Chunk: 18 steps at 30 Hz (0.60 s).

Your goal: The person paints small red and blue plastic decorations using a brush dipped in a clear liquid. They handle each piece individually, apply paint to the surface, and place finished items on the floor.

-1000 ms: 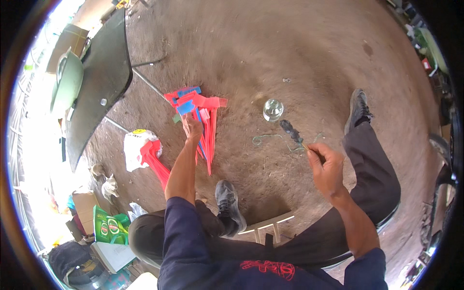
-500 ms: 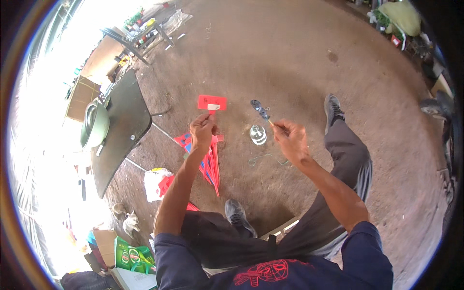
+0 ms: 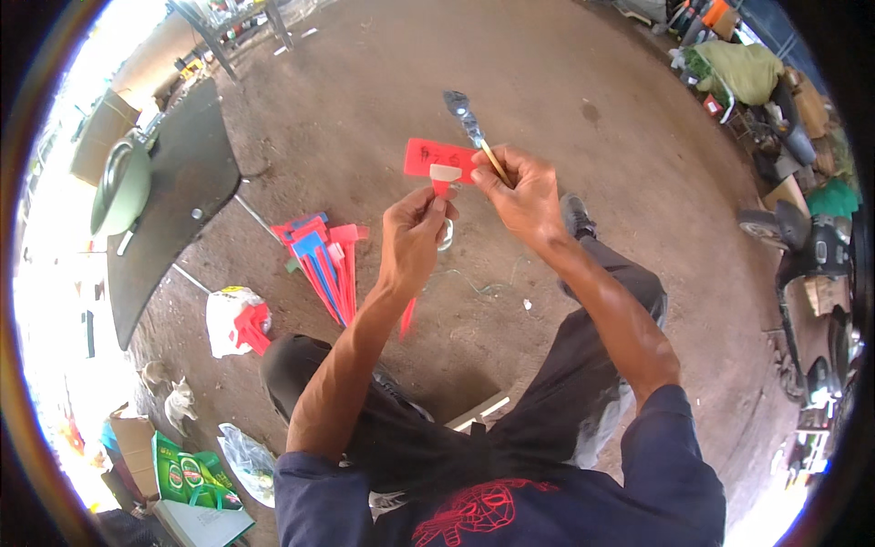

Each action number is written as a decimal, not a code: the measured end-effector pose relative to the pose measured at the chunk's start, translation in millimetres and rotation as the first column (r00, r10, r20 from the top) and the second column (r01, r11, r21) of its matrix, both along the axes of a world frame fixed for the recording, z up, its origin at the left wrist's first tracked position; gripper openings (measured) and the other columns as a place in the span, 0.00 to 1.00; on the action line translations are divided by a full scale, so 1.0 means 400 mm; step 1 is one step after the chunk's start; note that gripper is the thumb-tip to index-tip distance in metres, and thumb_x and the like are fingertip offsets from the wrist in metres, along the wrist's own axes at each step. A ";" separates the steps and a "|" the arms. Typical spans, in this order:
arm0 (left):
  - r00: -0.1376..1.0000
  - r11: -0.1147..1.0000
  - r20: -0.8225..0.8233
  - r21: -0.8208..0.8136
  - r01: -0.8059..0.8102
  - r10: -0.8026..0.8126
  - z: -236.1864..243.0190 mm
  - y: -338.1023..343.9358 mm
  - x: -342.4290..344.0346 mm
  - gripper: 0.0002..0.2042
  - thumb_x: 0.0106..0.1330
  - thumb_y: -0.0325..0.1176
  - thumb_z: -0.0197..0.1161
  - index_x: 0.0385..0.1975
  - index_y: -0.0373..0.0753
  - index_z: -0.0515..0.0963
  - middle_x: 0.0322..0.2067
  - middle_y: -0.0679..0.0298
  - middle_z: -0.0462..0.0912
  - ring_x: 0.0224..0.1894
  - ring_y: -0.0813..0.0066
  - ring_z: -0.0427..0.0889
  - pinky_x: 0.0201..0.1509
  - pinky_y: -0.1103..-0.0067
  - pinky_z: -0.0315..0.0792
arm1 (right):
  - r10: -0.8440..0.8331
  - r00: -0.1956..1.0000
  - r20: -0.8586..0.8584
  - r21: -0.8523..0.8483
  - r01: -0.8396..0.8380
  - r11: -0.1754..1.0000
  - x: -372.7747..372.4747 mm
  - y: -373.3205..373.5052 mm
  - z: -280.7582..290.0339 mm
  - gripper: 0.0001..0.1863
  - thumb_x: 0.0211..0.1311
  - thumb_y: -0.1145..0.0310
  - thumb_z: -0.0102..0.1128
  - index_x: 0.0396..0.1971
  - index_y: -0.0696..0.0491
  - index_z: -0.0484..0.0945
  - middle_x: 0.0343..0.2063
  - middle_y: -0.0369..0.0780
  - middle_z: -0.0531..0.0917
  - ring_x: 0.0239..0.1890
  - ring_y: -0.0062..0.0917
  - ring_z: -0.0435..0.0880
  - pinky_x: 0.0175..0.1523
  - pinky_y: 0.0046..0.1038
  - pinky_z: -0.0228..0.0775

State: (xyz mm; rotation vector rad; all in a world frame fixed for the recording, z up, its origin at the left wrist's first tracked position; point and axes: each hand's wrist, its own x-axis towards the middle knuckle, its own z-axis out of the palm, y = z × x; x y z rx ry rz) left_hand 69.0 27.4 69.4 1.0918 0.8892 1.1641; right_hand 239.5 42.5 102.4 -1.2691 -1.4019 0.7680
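Observation:
A red T-shaped plastic plant label [image 3: 419, 158], with dark marks and a pale patch on its face, is held up in front of me. My left hand [image 3: 413, 239] pinches its stem just below the pale patch. My right hand [image 3: 527, 194] grips a thin wooden stick [image 3: 495, 162] whose far end is wrapped in something dark and shiny. The right fingertips also touch the label's right edge. Behind my left hand a clear glass vessel [image 3: 446, 235] is mostly hidden. On the ground to the left lies a fanned bundle of red and blue labels [image 3: 319, 255].
A white bag [image 3: 228, 319] with red pieces lies left, near a dark tabletop [image 3: 178, 182] bearing a green bowl [image 3: 126, 187]. A small cat [image 3: 180, 403] is by the green package [image 3: 187, 469] at lower left. Thin green string [image 3: 478, 287] lies on the ground. A scooter [image 3: 820, 246] stands right.
My right hand has moved up and left with the stick, and its fingers now meet the label. My left hand has shifted right with the label. The view has turned somewhat.

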 end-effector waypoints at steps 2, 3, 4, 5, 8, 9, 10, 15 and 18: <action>1.000 0.998 -0.002 -0.059 0.031 -0.031 0.012 0.002 0.000 0.11 0.73 0.27 0.52 0.46 0.29 0.78 0.28 0.68 0.77 0.22 0.89 0.65 0.25 0.87 0.59 | 0.080 0.993 0.081 0.081 -0.087 0.993 0.004 0.011 -0.017 0.08 0.58 0.75 0.68 0.36 0.60 0.82 0.24 0.33 0.81 0.28 0.13 0.77 0.32 0.21 0.71; 0.998 0.999 -0.057 -0.055 -0.002 -0.001 0.026 0.000 0.004 0.10 0.73 0.28 0.53 0.42 0.30 0.80 0.26 0.70 0.76 0.22 0.89 0.65 0.25 0.86 0.59 | 0.122 0.984 0.133 0.126 -0.139 0.982 0.007 0.019 -0.026 0.08 0.58 0.77 0.69 0.38 0.59 0.82 0.26 0.32 0.80 0.29 0.12 0.76 0.33 0.20 0.70; 0.993 0.999 -0.116 -0.036 0.000 -0.004 0.027 0.002 0.004 0.10 0.72 0.29 0.53 0.41 0.30 0.80 0.25 0.71 0.76 0.22 0.89 0.65 0.25 0.85 0.60 | 0.161 0.969 0.186 0.168 -0.192 0.967 0.008 0.024 -0.031 0.09 0.57 0.78 0.69 0.39 0.59 0.82 0.28 0.31 0.80 0.30 0.11 0.76 0.33 0.19 0.70; 0.985 1.000 -0.174 -0.018 0.006 -0.009 0.023 0.004 0.005 0.10 0.72 0.29 0.53 0.39 0.30 0.80 0.24 0.71 0.75 0.23 0.89 0.65 0.25 0.85 0.60 | 0.188 0.973 0.131 0.137 -0.206 0.969 0.006 0.017 -0.034 0.09 0.56 0.79 0.70 0.37 0.60 0.82 0.28 0.34 0.80 0.32 0.12 0.78 0.34 0.19 0.71; 0.940 1.000 -0.340 0.020 -0.003 0.009 -0.004 0.008 -0.016 0.10 0.70 0.30 0.54 0.36 0.30 0.81 0.23 0.72 0.74 0.23 0.88 0.66 0.25 0.83 0.60 | 0.116 0.943 0.312 0.210 -0.187 0.960 -0.004 0.023 -0.038 0.09 0.52 0.80 0.71 0.35 0.58 0.82 0.27 0.36 0.80 0.30 0.17 0.80 0.34 0.22 0.72; 0.924 0.999 -0.382 0.047 0.002 0.016 0.000 0.009 -0.021 0.10 0.70 0.30 0.54 0.36 0.31 0.81 0.22 0.72 0.74 0.23 0.88 0.66 0.25 0.83 0.60 | 0.123 0.927 0.355 0.234 -0.215 0.948 -0.004 0.024 -0.038 0.09 0.51 0.79 0.71 0.34 0.57 0.83 0.28 0.37 0.80 0.30 0.20 0.80 0.34 0.23 0.72; 0.906 1.000 -0.423 0.013 0.027 -0.019 -0.005 0.010 -0.021 0.10 0.70 0.31 0.55 0.35 0.31 0.81 0.22 0.72 0.74 0.23 0.88 0.66 0.25 0.83 0.60 | 0.108 0.904 0.413 0.253 -0.228 0.940 0.006 0.024 -0.054 0.09 0.51 0.78 0.71 0.33 0.56 0.83 0.29 0.38 0.80 0.29 0.23 0.81 0.33 0.25 0.73; 0.893 0.995 -0.440 -0.071 0.070 -0.095 -0.016 -0.015 -0.044 0.10 0.70 0.31 0.55 0.37 0.31 0.82 0.23 0.73 0.76 0.22 0.88 0.66 0.25 0.83 0.60 | 0.125 0.846 0.518 0.125 -0.219 0.968 -0.006 -0.004 -0.114 0.09 0.54 0.69 0.69 0.36 0.51 0.83 0.32 0.40 0.80 0.34 0.38 0.83 0.36 0.35 0.74; 0.895 0.983 -0.418 -0.149 0.104 -0.158 -0.061 -0.026 -0.024 0.10 0.70 0.30 0.56 0.37 0.32 0.82 0.22 0.73 0.75 0.22 0.88 0.66 0.25 0.84 0.60 | 0.117 0.845 0.521 0.055 -0.171 0.984 0.018 -0.028 -0.145 0.09 0.55 0.69 0.67 0.37 0.50 0.83 0.32 0.40 0.80 0.35 0.40 0.82 0.38 0.37 0.74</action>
